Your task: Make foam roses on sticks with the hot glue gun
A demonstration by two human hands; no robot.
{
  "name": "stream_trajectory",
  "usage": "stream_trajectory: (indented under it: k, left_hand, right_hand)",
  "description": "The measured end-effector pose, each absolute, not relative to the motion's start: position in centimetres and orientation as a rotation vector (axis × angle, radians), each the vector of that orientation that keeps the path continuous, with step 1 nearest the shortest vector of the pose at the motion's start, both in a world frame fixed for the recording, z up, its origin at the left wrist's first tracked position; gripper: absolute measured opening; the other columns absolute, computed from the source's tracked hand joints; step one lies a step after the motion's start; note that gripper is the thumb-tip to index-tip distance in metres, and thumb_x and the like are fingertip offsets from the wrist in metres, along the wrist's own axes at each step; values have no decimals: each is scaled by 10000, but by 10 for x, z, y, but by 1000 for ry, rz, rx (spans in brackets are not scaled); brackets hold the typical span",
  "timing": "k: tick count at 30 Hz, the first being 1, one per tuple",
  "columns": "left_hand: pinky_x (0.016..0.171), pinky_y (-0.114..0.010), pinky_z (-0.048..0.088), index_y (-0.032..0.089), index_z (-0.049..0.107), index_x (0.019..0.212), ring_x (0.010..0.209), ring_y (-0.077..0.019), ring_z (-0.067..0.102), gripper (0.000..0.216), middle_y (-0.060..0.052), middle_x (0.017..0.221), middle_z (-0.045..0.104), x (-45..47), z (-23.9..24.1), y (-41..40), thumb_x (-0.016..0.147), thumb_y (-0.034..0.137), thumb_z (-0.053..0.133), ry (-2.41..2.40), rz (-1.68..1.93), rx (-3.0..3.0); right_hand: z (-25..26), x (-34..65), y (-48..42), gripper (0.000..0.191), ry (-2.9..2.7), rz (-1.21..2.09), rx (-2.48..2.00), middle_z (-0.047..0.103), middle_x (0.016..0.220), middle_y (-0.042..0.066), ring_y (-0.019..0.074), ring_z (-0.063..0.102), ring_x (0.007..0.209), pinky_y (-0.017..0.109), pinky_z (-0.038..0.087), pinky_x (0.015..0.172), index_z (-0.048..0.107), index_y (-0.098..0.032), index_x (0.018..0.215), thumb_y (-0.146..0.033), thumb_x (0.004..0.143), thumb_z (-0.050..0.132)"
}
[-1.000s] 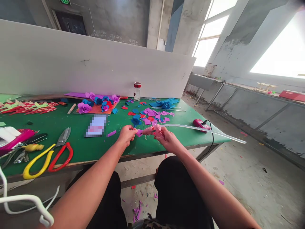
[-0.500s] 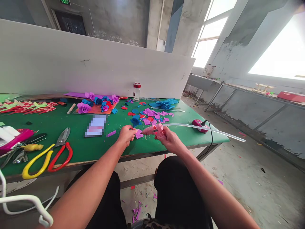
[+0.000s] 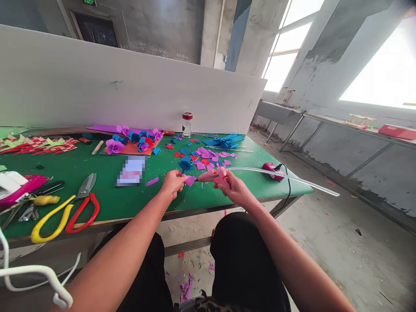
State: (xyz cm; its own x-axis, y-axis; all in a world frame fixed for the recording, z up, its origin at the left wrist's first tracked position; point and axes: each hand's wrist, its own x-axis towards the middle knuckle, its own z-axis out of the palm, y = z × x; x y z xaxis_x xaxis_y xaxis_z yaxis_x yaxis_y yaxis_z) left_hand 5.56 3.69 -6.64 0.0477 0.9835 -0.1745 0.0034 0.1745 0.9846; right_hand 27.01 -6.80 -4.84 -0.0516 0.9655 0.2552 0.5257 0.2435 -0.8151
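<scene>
Slightly rightward since the earlier frame, the pink glue gun (image 3: pixel 212 174) sits in the right hand (image 3: pixel 238 190), fingers curled round it — nozzle (image 3: pixel 199 177) near the purple petal (image 3: pixel 190 180) that the left hand's (image 3: pixel 173 183) closed fingertips pinch above the green tabletop (image 3: pixel 121 203). Gluing seems underway; the next move calls for steady aim. Green sign (image 3: pixel 89 2): "EXIT" — wall scrawl (image 3: pixel 159 51) illegible.

Person's left hand (image 3: pixel 174 182) pinches purple petal (image 3: pixel 190 180); right hand (image 3: pixel 232 187) grips pink glue gun (image 3: pixel 211 175) pointed at petal's edge; long clear glue stick (image 3: pixel 305 181) juts from its back; loose petals (image 3: pixel 208 153), shears (image 3: pixel 85 189), red-lidded jar (image 3: pixel 187 125) on green table (image 3: pixel 123 203).
</scene>
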Motion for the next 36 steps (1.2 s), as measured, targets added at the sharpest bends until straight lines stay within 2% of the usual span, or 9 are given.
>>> stream_trajectory:
  k: [3,7,10,15,18,21,26,30,36]
  left_hand:
    - [371,-169,139,192,447,652,336,-5,280,383,105,463,409,55,-63,35,595,106,815,1225,1054,1094]
    - [358,-169,144,174,485,632,339,2,250,339,106,468,395,53,-53,29,592,144,820,1172,1066,1112]
    - [352,-172,165,155,543,648,354,0,262,332,85,507,447,47,-42,24,561,229,855,1029,1092,1163]
    - [366,-172,202,140,623,713,385,0,303,401,49,601,543,33,-26,13,525,362,899,797,1137,1241]
    - [379,-175,207,144,639,734,389,-2,300,399,58,583,533,28,-20,8,544,379,899,762,1157,1256]
    - [388,-180,201,150,637,730,392,-8,287,400,71,552,499,26,-19,5,558,405,892,762,1169,1274]
    - [413,-186,178,156,595,698,435,-15,294,427,46,628,543,26,-18,2,576,454,877,812,1172,1339]
    - [426,-188,170,158,589,688,454,-23,276,442,59,599,498,25,-16,0,575,479,872,849,1165,1371]
    - [408,-192,145,135,678,737,433,-17,263,377,20,632,565,19,-11,2,603,451,834,796,1191,1239]
  right_hand:
    - [-44,285,-71,372,-1536,907,-1355,686,875,35,119,499,585,247,372,539,525,-210,1092,-473,835,581]
    - [-50,311,-62,432,-1406,1016,-1407,537,677,-36,96,414,547,220,297,481,565,-194,885,-588,739,661]
    - [-60,330,-46,472,-1436,928,-1544,442,584,-61,86,368,507,221,271,476,559,-190,750,-647,698,663]
    - [-70,344,-20,385,-1512,609,-1896,493,497,-26,133,492,517,246,340,531,601,-187,647,-537,806,597]
    - [-62,336,-14,290,-1438,415,-1965,623,635,34,184,577,672,264,372,602,616,-185,646,-444,742,702]
    - [-46,305,-17,230,-1399,272,-1847,703,872,68,197,607,813,270,409,686,677,-190,795,-415,756,702]
    - [-13,230,-30,285,-1630,816,-1352,648,728,1,137,548,667,241,363,590,709,-187,796,-460,812,631]
    - [0,199,-34,188,-1592,905,-1377,530,606,-38,101,445,589,235,280,535,641,-173,667,-348,735,654]
    - [3,199,-25,79,-1323,985,-1199,511,570,-54,94,430,562,233,311,554,590,-182,611,-258,624,607]
